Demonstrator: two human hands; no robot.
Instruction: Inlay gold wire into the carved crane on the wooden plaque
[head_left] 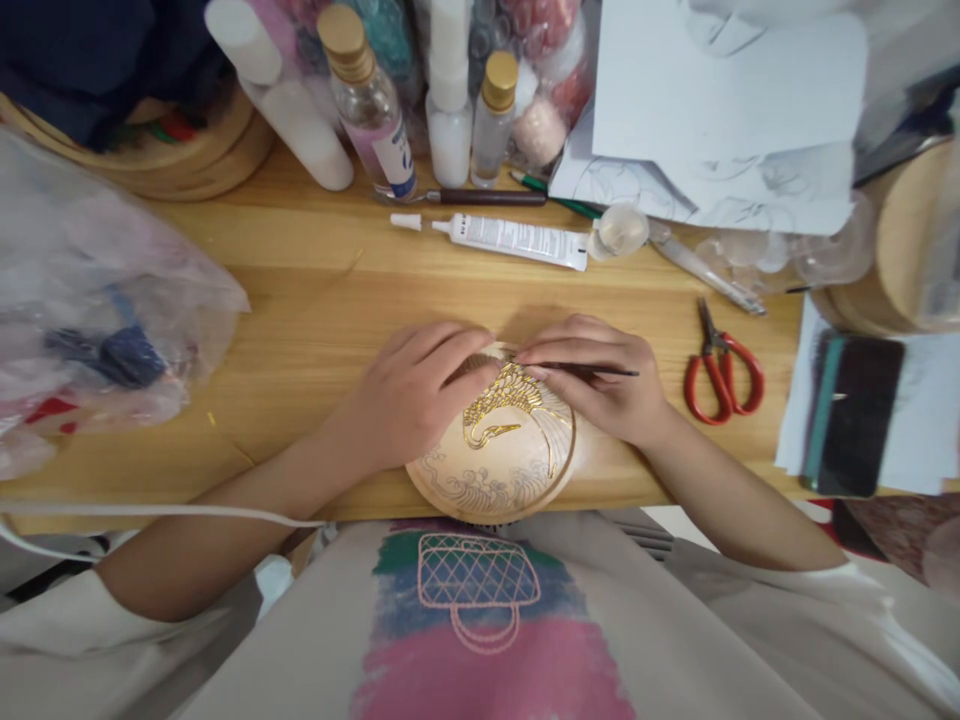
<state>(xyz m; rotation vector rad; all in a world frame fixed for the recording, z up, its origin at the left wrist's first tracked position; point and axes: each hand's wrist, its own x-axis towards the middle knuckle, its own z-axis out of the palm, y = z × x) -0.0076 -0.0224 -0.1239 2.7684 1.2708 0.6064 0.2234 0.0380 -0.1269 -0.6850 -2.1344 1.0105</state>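
A round pale wooden disc (501, 475) lies near the table's front edge. Gold wire outlines a crane (491, 412) on its upper part, and drawn waves and clouds run along the bottom. My left hand (424, 390) is curled over the disc's left side, thumb and fingertips at its upper edge. In my right hand (604, 375) a thin dark stick-like tool (604, 370) is pinched, its tip by the crane's upper feathers. The tool's exact kind is unclear, as the fingers hide its front end. Both hands nearly meet at the disc's top.
Red-handled pliers (724, 375) lie to the right, near a phone (862, 415) on papers. Beyond the disc are a white glue tube (517, 240), a dark-handled tool (487, 197) and several bottles (379, 130). A plastic bag (105, 300) fills the left; a white cable (172, 511) crosses the front edge.
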